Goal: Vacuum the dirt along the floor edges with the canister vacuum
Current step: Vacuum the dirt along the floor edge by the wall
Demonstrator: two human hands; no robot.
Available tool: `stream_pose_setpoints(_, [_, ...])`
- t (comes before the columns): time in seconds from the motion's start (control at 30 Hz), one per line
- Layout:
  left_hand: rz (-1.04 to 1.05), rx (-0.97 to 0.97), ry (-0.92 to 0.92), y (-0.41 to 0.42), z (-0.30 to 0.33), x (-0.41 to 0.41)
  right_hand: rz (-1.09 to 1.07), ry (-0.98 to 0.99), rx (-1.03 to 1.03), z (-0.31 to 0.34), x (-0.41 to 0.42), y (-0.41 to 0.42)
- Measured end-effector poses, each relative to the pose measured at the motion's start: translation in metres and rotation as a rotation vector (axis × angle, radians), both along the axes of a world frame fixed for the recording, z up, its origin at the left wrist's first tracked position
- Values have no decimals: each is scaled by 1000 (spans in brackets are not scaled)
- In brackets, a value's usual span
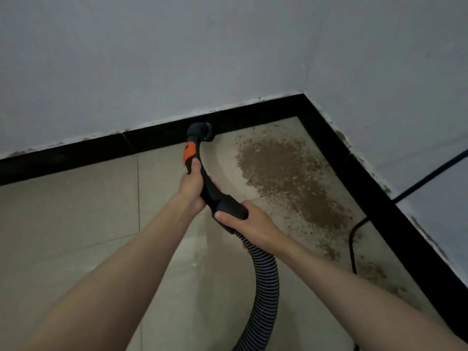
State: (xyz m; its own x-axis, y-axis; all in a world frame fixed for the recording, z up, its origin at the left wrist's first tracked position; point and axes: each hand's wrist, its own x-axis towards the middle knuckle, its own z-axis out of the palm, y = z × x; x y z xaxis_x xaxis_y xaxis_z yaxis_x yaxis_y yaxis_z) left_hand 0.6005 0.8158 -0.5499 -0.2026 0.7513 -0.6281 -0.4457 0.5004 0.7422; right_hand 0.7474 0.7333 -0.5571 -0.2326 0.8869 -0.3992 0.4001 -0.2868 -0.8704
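Both hands, the left hand [193, 182] and right hand [249, 220], are gripping the curved black-and-orange plastic vacuum handle [202, 178], risking the round dark nozzle [205, 131] scattering the brown granular dirt patch [288, 178] or snagging the thin black cable [352, 245].

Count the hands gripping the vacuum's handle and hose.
2. The left hand grips the black handle below its orange part; the right hand holds where the handle meets the ribbed hose.

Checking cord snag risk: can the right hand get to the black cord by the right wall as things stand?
Probably not yet. The right hand grips the hose handle, so it must let go first. Otherwise only dirt and open floor lie between it and the cord.
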Motion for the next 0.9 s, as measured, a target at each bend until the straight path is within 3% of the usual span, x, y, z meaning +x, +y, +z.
stream_pose_setpoints(0.2, [-60, -34, -55, 19, -37, 8, -83, -88, 56, -32, -3, 11])
stream_pose_setpoints(0.57, [-146, 35, -66, 26, -72, 28, -237, 120, -90, -74, 14, 18])
stream_pose_setpoints(0.67, [-174, 60, -7, 33, -72, 38, -263, 137, -135, -78, 17, 21])
stream_pose_setpoints(0.9, [-231, 104, 194, 50, -77, 59, -348, -45, -64, -87, 13, 19])
